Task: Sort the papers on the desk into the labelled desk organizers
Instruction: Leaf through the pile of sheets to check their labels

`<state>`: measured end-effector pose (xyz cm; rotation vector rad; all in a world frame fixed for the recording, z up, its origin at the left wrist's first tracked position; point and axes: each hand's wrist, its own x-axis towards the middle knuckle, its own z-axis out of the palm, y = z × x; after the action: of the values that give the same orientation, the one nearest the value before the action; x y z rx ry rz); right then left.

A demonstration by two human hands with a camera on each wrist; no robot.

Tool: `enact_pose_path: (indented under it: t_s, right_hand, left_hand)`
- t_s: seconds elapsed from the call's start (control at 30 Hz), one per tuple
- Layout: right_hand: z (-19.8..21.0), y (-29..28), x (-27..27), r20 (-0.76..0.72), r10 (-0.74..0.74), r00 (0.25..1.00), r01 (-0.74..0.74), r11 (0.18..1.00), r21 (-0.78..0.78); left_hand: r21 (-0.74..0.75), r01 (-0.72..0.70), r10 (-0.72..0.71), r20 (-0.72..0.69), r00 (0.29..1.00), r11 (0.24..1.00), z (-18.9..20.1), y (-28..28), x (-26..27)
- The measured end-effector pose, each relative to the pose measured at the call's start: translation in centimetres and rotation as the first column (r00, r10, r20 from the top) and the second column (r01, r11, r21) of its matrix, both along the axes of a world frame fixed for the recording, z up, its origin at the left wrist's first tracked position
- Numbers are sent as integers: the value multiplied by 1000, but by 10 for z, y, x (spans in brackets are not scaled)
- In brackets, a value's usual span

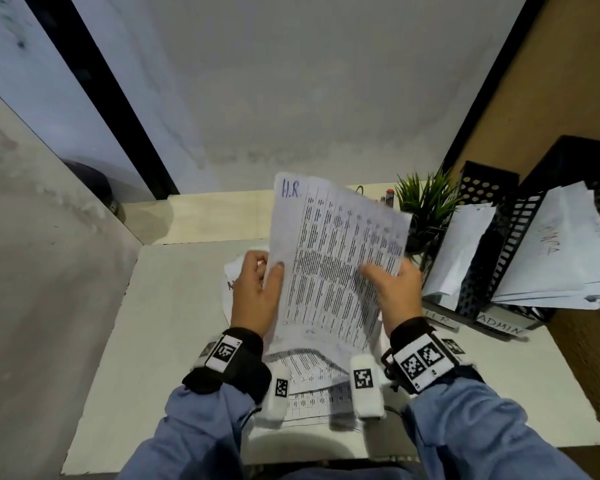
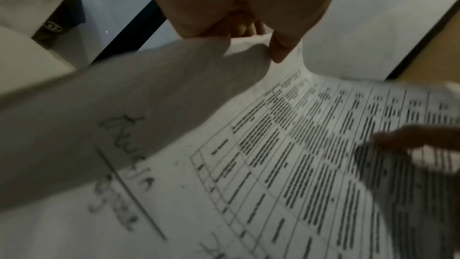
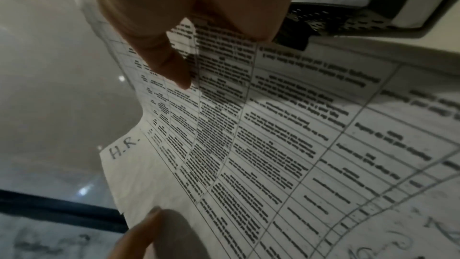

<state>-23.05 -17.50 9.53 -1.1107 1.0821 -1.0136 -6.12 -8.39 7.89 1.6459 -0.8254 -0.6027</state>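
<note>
While both hands hold one sheet up over the desk, the sorting stands partway done, as judged from the items below.

Sheet in hand: a printed table page (image 1: 329,258) marked "H.R." in its top corner, lifted and tilted between the two hands, clear of the desk (image 1: 174,327).

Left hand: the left hand (image 1: 255,289) has its thumb on the face of the page's left edge and fingers curled behind, a pinch; it also appears to hold a second, handwritten sheet (image 2: 124,125) behind the first.

Right hand: the right hand (image 1: 394,289) pinches the page's right edge, thumb on the printed face, fingers behind.

Remaining pile: more papers (image 1: 309,382) lie on the desk beneath and between the wrists; how many cannot be told.

HR organizer: a black perforated holder (image 1: 482,271) just beyond the right hand, its front label reading "H R", with some sheets already standing in it.

ADMIN organizer: a black slotted holder (image 1: 541,209) further right of the right hand, labelled "ADMIN", with a thicker stack already in it.

Done: both organizers have received papers.

Left: this page probably belongs in the HR organizer; after it, the sheet behind and the pile below.

Bystander item: a small green plant (image 1: 423,202) beyond the right hand, beside the HR organizer.
</note>
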Motion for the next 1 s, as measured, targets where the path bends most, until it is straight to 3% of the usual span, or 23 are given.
enact_pose_path:
  t_s: [0.1, 0.17, 0.27, 0.33, 0.43, 0.5, 0.57, 0.63, 0.73, 0.8, 0.93, 1.0]
  right_hand:
    - [-23, 21, -2, -117, 108, 987, -90, 985, 145]
    - [-39, 28, -5, -164, 106, 981, -73, 978, 197]
    - [-37, 19, -12, -155, 69, 986, -41, 983, 177]
    - [-26, 4, -20, -132, 47, 990, -36, 996, 85]
    - [-9, -27, -38, -165, -148, 975, 138, 988, -72]
    - [-8, -50, -55, -286, -377, 881, 325, 921, -213]
    - [-13, -71, -71, -402, -510, 760, 434, 860, -270]
    - [-18, -85, -81, -522, -465, 715, 466, 874, -139]
    - [-30, -95, -91, -536, -294, 792, 444, 879, 174]
    - [-38, -101, -96, -489, -260, 832, 427, 865, 266]
    - [-36, -110, -106, -641, -156, 752, 309, 942, 132]
    - [-24, -110, -112, -697, -147, 701, 227, 974, 23]
  left_hand:
    - [255, 47, -48, -2, 999, 966, -41, 21, -3]
    - [323, 57, -39, -61, 997, 945, -56, 34, -8]
    - [279, 68, -50, -72, 996, 958, -45, 37, -15]
    - [236, 37, -26, -49, 998, 971, -25, 25, -13]
    - [145, 42, -52, 64, 997, 989, 8, -5, -5]
    - [101, 84, -102, 186, 977, 991, 34, -25, -5]
    - [59, 135, -147, 311, 939, 989, 65, -47, -11]
    - [39, 200, -199, 406, 892, 979, 94, -69, -24]
    - [70, 304, -296, 508, 809, 950, 121, -101, -47]
    - [125, 361, -364, 575, 733, 924, 130, -124, -63]
    - [270, 386, -458, 683, 569, 882, 135, -165, -95]
    - [310, 391, -489, 688, 537, 866, 132, -180, -107]
